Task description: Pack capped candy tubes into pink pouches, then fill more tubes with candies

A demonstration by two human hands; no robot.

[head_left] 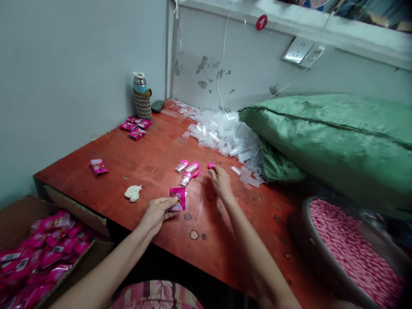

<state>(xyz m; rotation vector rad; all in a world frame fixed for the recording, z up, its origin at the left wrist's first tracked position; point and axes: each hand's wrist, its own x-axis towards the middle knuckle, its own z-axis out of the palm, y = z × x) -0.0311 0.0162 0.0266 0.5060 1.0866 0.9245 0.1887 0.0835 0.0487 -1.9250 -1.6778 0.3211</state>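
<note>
At the near left we see an open cardboard box [102, 222] filled with shiny pink packs [53, 240]. On the red surface [157, 146], a single pink packet [98, 167] lies toward the left edge, and a crumpled white lump [133, 193] sits nearer. Farther back, a few more packets [137, 134] lie beside a bottle in a woven sleeve [142, 105].

Our left hand [156, 213] is closed, thumb over fingers, on the near left part of a flat pink card-like piece [181, 197] above the near edge of the surface; its printed face is toward us, its long axis running near to far.

Just beyond it, three clear tubes with pink ends [186, 177] lie close together, long axes slanting from near left to far right, pink ends mostly pointing far right. Right of them, our right hand [221, 182] reaches away from us, fingertips drawn together on a small pink piece [211, 165], whose long axis we cannot tell.

Farther right, loose clear tubes [222, 139] spread up to a bulging green sack [334, 133]; at the near right stands a basin [305, 219] of small pink pellets [350, 249].
</note>
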